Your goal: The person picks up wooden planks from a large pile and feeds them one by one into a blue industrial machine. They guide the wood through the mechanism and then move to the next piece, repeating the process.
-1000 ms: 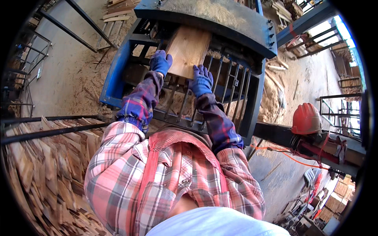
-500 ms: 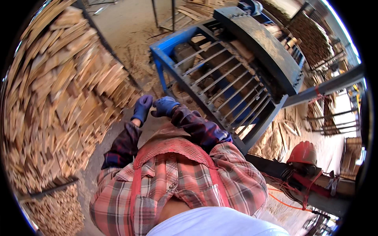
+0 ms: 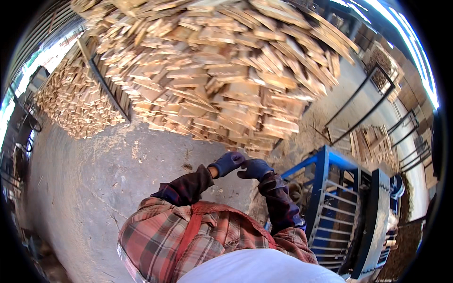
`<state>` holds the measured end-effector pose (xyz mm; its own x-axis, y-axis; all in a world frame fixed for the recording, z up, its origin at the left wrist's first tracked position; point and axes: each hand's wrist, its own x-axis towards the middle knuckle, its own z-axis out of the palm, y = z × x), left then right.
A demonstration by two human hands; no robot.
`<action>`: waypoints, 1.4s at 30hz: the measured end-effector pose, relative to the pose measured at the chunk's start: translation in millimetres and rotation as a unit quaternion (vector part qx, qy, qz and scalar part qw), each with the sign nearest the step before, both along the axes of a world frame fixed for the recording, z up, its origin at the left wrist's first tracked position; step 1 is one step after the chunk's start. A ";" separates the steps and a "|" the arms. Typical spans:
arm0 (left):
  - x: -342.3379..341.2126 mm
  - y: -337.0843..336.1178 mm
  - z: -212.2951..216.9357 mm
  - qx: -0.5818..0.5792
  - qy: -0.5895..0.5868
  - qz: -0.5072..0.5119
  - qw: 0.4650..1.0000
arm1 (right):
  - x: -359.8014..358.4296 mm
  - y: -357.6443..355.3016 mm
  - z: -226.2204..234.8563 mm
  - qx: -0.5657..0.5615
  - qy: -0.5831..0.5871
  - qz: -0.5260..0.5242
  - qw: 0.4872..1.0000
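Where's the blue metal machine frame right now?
In the head view, the blue metal frame stands at the lower right, on the person's right side, just beyond the right hand and below the big pile of wood pieces.

View swings off the blue slatted machine [image 3: 349,212], now at lower right, onto the big pile of wood offcuts [image 3: 222,70]. Plank from one second ago is gone from the hands. Left hand [image 3: 227,162] and right hand [image 3: 255,168], gloved, now meet empty over the concrete floor [image 3: 94,188], just below the pile's near edge.
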<state>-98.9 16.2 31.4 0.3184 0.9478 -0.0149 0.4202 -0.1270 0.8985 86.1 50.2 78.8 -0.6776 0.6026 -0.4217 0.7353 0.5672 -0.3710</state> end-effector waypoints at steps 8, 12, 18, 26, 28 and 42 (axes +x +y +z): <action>-183.9 26.6 10.9 0.138 0.095 0.051 0.985 | -109.8 71.3 77.3 0.173 0.141 -0.026 0.974; -246.5 29.3 4.2 0.169 0.053 0.031 0.984 | -154.7 96.0 89.5 0.202 0.230 0.019 0.952; -268.6 45.4 6.9 0.138 0.065 0.047 0.987 | -134.2 126.4 182.4 0.410 0.426 -0.120 0.797; -183.7 118.7 150.5 0.318 0.003 -0.018 0.948 | -7.2 187.1 311.6 0.770 0.211 -0.130 0.589; -154.6 141.4 227.0 0.411 -0.041 -0.024 0.911 | 20.9 207.9 338.5 0.808 0.132 -0.163 0.550; -5.7 311.6 465.4 0.473 0.455 0.155 0.738 | 94.4 338.3 437.3 0.686 -0.166 -0.123 0.698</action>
<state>-104.6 327.8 496.7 0.3504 0.6958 0.6269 0.9358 -0.2872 -0.2044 180.5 388.6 516.1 -0.4852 0.6749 0.5560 0.7889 0.0637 0.6112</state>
